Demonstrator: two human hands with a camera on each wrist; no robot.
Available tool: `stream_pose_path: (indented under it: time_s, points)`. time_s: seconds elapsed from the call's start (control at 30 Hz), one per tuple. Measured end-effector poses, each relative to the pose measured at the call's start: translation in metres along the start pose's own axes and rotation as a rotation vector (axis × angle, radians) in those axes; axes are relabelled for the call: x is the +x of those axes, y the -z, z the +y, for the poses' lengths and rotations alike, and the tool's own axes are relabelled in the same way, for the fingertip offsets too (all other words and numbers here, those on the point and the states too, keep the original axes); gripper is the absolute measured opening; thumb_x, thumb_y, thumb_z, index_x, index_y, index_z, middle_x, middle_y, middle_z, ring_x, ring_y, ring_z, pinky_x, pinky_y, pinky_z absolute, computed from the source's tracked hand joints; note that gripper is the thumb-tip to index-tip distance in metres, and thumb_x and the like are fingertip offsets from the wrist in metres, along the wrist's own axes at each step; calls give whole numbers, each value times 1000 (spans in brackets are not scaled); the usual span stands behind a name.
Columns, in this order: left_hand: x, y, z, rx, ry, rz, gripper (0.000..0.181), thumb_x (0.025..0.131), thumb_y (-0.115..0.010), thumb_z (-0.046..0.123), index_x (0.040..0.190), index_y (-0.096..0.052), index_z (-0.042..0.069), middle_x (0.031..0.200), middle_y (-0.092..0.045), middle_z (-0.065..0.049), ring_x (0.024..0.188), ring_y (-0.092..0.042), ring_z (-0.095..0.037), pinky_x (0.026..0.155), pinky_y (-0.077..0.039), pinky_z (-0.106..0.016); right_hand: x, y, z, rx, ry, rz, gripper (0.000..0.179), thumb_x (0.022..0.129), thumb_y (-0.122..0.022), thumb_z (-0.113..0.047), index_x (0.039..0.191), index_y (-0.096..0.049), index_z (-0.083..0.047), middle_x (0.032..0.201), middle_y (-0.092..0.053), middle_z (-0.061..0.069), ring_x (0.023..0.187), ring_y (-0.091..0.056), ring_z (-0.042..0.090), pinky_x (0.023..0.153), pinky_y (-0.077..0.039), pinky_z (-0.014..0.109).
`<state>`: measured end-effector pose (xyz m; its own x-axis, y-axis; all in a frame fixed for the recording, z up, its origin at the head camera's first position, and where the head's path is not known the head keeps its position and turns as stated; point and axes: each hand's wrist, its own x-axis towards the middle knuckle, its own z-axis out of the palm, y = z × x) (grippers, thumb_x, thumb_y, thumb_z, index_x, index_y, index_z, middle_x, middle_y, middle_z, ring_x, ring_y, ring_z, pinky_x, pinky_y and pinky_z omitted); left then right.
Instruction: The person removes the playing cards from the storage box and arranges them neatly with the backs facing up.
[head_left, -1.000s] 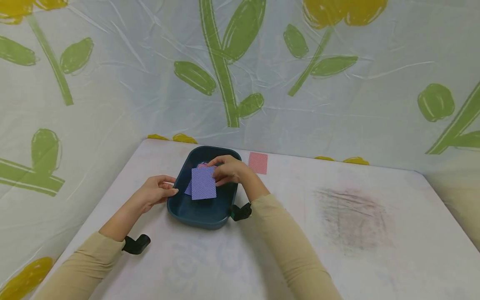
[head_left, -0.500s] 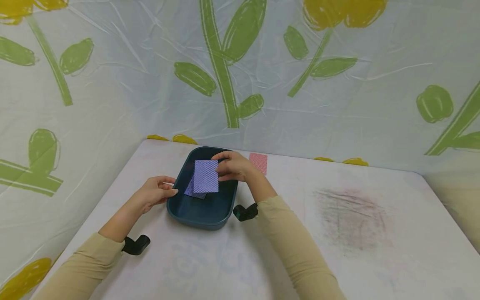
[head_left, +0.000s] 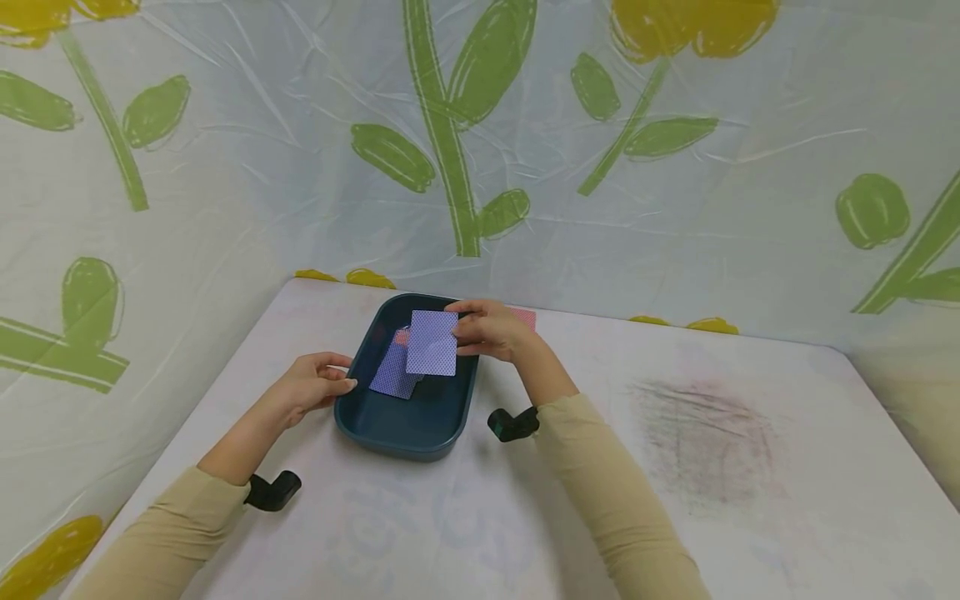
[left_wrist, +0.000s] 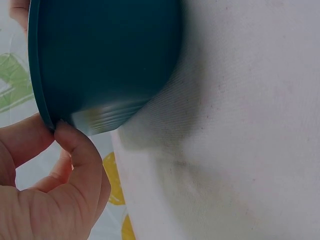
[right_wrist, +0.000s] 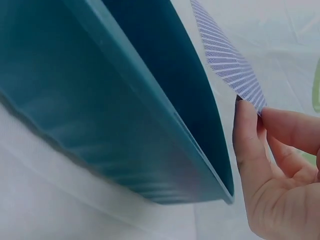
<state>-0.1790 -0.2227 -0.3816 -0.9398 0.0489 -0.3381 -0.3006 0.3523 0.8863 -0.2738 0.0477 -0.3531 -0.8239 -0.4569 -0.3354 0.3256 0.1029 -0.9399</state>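
Observation:
Between thumb and fingers, my right hand [head_left: 491,329] pinches a playing card [head_left: 432,342] with a blue patterned back, above a dark teal plastic tub [head_left: 397,433]. The right wrist view shows the card [right_wrist: 225,55] raised over the rim, held at one end by the fingertips. On the opposite side, my left hand [head_left: 311,385] grips the tub's left rim; in the left wrist view its thumb and finger pinch that edge [left_wrist: 42,107]. Inside the tub lie more cards, a blue-backed one [head_left: 393,373] and part of a red one [head_left: 402,337], partly hidden by the held card.
A red-backed card [head_left: 524,317] lies on the white table [head_left: 570,500] beyond my right hand, mostly covered by it. A dark smudge [head_left: 708,442] marks the tabletop at the right. A flower-printed sheet [head_left: 300,167] hangs behind and at the left.
My right hand has moved up and to the right with the blue card, uncovering more of the cards in the tub and covering more of the red one. The left hand stays put.

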Motion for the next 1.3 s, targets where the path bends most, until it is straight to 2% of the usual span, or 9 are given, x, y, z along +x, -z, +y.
stream_pose_path:
  time_s: [0.33,0.6,0.83,1.1,1.2,1.3]
  points:
    - [2,1,-2,-18,-11,-6,45,89,-61,5,128,-43,-9,84,-50,-3,75,-50,-11,65,-46,-23,-4,20,-2,36,-14,85,48,89,-52,8,135,-45,-3,93,-49,9,74,-56,16,64,-53,27]
    - [1,0,-1,-18,5,-4,46,88,-61,4,128,-43,-8,84,-49,-3,74,-49,-12,64,-46,-23,-8,38,2,78,9,72,51,89,-51,10,137,-39,1,92,-53,8,75,-58,16,65,-53,28]
    - [0,0,1,-17,-6,-11,45,89,-60,4,128,-42,-9,83,-49,-2,74,-49,-11,63,-46,-23,-13,53,4,83,1,109,51,90,-51,8,138,-38,-1,95,-51,7,77,-58,15,66,-53,28]
    - [1,0,1,-1,8,-5,46,90,-60,5,130,-42,-8,88,-50,-5,79,-50,-14,67,-46,-24,-18,68,4,76,3,115,51,90,-48,10,139,-36,0,95,-52,6,75,-57,14,59,-51,24]
    - [1,-1,0,-3,14,-5,46,90,-61,6,130,-42,-7,90,-50,-6,80,-50,-15,68,-46,-24,-21,75,5,42,3,122,51,91,-49,9,139,-35,-1,96,-51,6,76,-56,15,62,-51,25]
    - [1,0,-2,-15,19,-15,48,90,-61,8,131,-41,-6,91,-50,-6,81,-50,-15,70,-46,-25,-23,82,4,7,-10,138,51,92,-49,7,140,-36,-3,99,-50,7,78,-56,15,71,-51,30]
